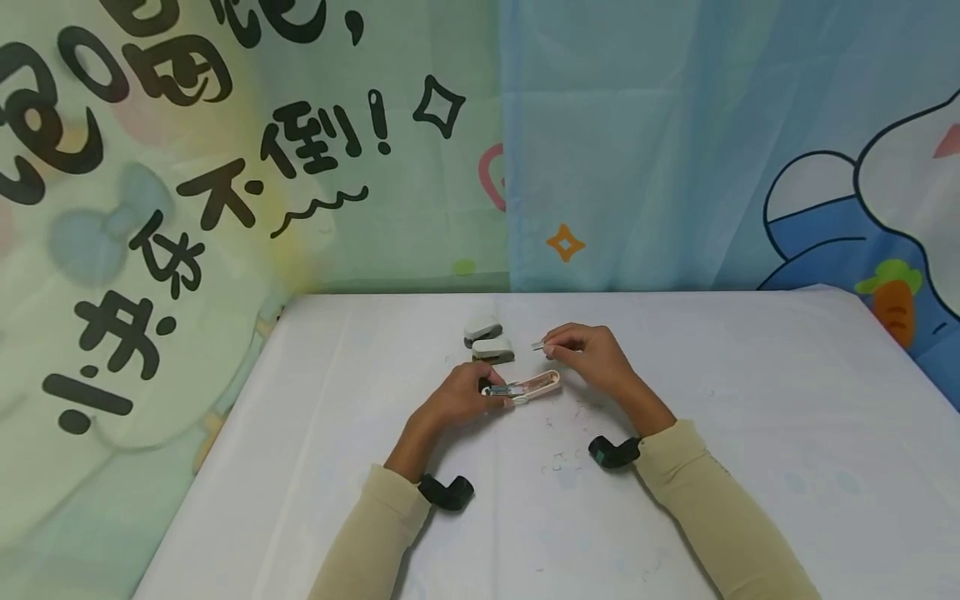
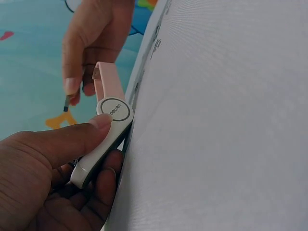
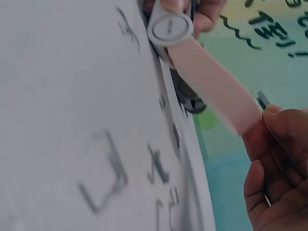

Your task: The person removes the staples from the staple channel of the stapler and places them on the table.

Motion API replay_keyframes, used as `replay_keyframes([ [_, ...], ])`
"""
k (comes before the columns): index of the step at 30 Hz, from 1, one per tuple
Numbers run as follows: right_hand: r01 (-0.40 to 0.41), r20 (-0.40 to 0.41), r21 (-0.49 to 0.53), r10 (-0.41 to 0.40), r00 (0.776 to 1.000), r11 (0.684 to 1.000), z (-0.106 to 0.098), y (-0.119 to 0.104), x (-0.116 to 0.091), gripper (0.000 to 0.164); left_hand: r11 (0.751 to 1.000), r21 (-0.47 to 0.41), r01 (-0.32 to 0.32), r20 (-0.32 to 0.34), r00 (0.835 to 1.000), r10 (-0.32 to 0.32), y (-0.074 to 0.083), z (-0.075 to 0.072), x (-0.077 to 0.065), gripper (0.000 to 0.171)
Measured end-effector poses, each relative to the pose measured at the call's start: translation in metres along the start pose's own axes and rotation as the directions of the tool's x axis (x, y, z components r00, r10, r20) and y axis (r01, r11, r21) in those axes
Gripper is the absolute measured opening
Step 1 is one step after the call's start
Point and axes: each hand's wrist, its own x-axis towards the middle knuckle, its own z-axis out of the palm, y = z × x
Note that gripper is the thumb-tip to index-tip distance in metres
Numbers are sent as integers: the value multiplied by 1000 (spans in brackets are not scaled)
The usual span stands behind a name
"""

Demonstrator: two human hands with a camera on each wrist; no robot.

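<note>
A white and pink stapler [image 1: 542, 383], swung open so that its metal inside shows in the head view, is held in my left hand [image 1: 462, 393]. The thumb lies on its round white hinge cap [image 2: 115, 109], with the other fingers curled beneath. Between thumb and fingertips my right hand [image 1: 592, 354] pinches a short grey strip of staples [image 3: 262, 99], just beyond the end of the stapler's pink arm [image 3: 216, 86]. Two more staplers, light on top and dark below, lie behind the left hand: one farther back [image 1: 482, 332], the other nearer [image 1: 493, 350].
A white cloth covers the table [image 1: 525, 517], with faint pen-like marks [image 1: 558, 462] to the right of centre. Printed curtains [image 1: 615, 150] hang beyond its back and left edges. Each wrist wears a black camera, the left one [image 1: 447, 493] close above the cloth.
</note>
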Motion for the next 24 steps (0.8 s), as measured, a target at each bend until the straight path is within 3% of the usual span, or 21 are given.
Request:
replay_keyframes([
  [5,-75,-86,36,78,993,997,-10,27,2,16,1000,-3,8,-1,1000,-8,3,1,-2,16],
  [11,-173,-167,-25,167,972,985,-24,41,3,20,1000,-3,-5,-5,1000,5,6,2,-2,16],
  [18,-201,-172,-63,188,967,978,-28,49,3,19,1000,-6,-7,-4,1000,7,4,2,-1,16],
  [24,-264,-144,-73,251,957,962,-25,54,2,18,1000,2,-1,-6,1000,1,2,2,-2,16],
])
